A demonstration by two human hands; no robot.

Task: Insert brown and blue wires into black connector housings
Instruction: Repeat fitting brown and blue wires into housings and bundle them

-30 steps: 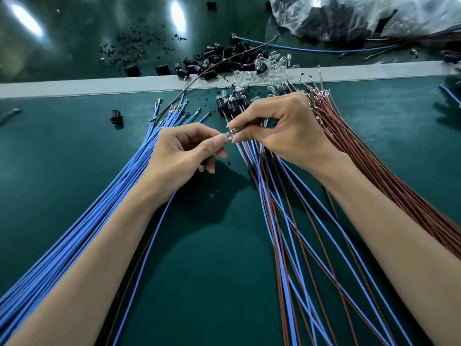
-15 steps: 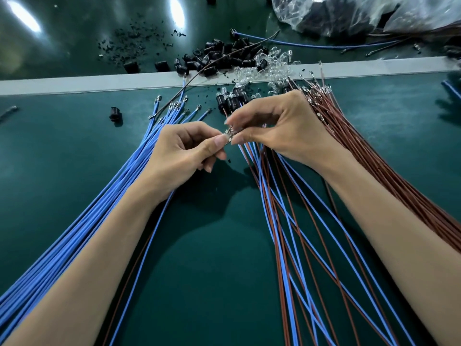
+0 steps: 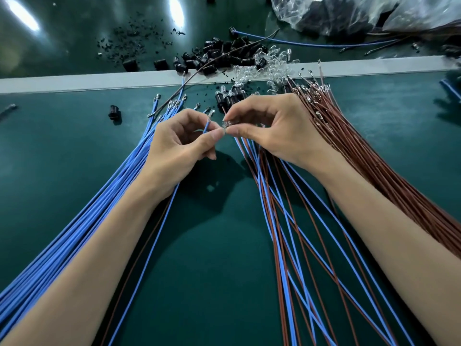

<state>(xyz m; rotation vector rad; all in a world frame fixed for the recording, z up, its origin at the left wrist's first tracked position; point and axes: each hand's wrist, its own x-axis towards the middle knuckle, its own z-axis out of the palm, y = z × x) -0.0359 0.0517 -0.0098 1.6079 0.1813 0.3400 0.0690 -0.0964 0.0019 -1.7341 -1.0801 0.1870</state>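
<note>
Green mat [image 3: 74, 158] fills the bench, cut off at the far side by a grey strip [image 3: 74, 82]. The blue wire bundle [image 3: 74, 221] fans along the left edge and the brown wire bundle [image 3: 374, 158] along the right. Crossed blue and brown wires [image 3: 287, 233] run up the middle, leaving 1 bare wedge of mat between the forearms. A crumpled plastic bag [image 3: 349, 13] sits in the far right corner. Both hands meet above the centre: the left hand [image 3: 174, 146] pinches a single blue wire [image 3: 206, 126] between thumb and curled fingers, its tip pointing up. The right hand [image 3: 272, 126] pinches a small clear piece [image 3: 225, 124] between thumb and forefinger, fingertips nearly touching the left thumb. The black connector housings [image 3: 224, 56] are heaped just beyond, straddling the strip beside clear bulbs [image 3: 269, 68]. 1 stray housing [image 3: 114, 113] stands well apart on the left.
</note>
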